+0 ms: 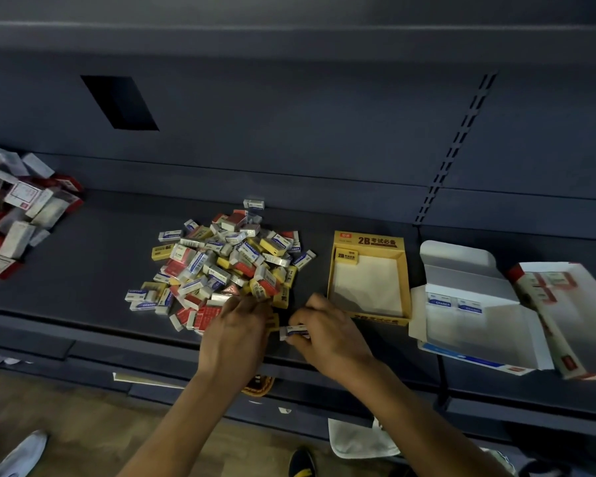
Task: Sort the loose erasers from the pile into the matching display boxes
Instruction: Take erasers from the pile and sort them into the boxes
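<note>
1. Right hand (324, 333) pinches a blue-and-white eraser (295, 330), just beside the pile (221, 263).
2. Left hand (234, 333) digs into the pile; fingertips hidden, grip unclear.
3. Next, likely: carry it past the yellow box (375, 242) into the white box (479, 332) with its matches.

Head camera faces forward and down — close over the eraser pile (221, 263).

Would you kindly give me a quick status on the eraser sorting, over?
Right hand pinches a blue-white eraser. Left hand at the pile, grip unclear. White box holds two; yellow box stands between.
</note>
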Motion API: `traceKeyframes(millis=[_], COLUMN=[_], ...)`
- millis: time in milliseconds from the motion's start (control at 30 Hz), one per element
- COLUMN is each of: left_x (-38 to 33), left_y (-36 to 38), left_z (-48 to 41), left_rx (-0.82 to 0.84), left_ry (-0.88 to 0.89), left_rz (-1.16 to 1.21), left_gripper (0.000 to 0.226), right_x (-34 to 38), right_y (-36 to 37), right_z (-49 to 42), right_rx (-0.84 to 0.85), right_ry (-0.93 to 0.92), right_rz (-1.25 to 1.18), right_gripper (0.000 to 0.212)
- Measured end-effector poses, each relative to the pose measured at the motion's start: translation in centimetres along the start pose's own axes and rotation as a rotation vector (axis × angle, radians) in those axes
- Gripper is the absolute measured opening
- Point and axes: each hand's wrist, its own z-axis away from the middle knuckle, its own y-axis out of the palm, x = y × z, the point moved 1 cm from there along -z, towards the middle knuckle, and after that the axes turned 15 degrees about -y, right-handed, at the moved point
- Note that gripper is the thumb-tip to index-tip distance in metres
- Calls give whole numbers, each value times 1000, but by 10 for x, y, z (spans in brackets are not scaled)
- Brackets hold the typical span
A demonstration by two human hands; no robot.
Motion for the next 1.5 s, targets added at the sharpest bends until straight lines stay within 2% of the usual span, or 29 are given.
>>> traceKeyframes(millis=[300,500,733,1033,1267,1500], left_x=[-8,-26,-70,-131,-148,-144], left_y=[-10,-6,-8,6,28,45], left_z=[-9,-24,-49,-94,-109,-109], left_rx=[-28,-45,-19,-4,58,-17], left_ry=[23,103,171,234,234,240], left_rz=[140,188,206,223,159,199], left_gripper=[30,30,35,39,32,16], right_x=[-12,-30,-53,-73,-77,-79], right_y=[-19,-37,-53,-63,-62,-59], right_z=[8,23,49,62,62,61], right_rx=[-180,-281,-291,-289,-208,-208], right_ry=[-15,75,194,193,184,162], right_rz=[-19,-49,27,48,102,116], right_gripper=[23,23,25,23,25,25])
